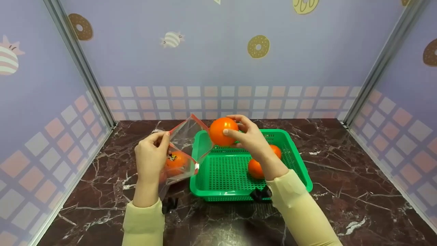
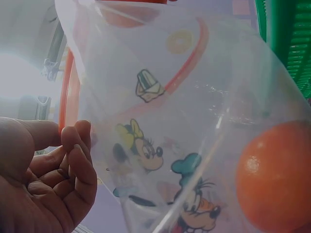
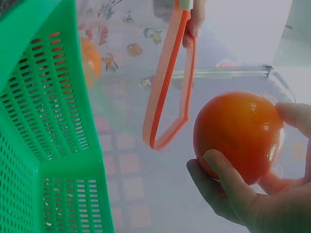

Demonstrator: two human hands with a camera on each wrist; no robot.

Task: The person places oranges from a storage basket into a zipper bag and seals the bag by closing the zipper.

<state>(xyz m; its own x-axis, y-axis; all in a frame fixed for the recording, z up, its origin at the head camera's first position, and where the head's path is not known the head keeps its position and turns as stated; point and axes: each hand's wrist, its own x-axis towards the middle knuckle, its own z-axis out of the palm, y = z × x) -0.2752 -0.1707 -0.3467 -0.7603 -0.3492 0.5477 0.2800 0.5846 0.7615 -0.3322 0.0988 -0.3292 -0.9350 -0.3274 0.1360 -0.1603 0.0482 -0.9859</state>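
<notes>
My left hand (image 1: 150, 155) pinches the red rim of a clear zip bag (image 1: 187, 136) between thumb and fingers; the bag's mouth gapes toward the right. Inside the bag lies an orange (image 1: 176, 163), seen through the plastic, which carries cartoon prints (image 2: 146, 153). My right hand (image 1: 252, 138) grips a glossy orange (image 3: 235, 136) with thumb and fingers around it. That orange is up at the bag's mouth, above the green basket (image 1: 251, 193). In the right wrist view, the red rim (image 3: 163, 92) stands apart from the held orange.
Two more oranges (image 1: 255, 168) sit in the basket's right part, partly hidden by my right forearm. The basket stands on a dark marbled table (image 1: 341, 191). Patterned walls (image 1: 218, 61) close off the back and both sides.
</notes>
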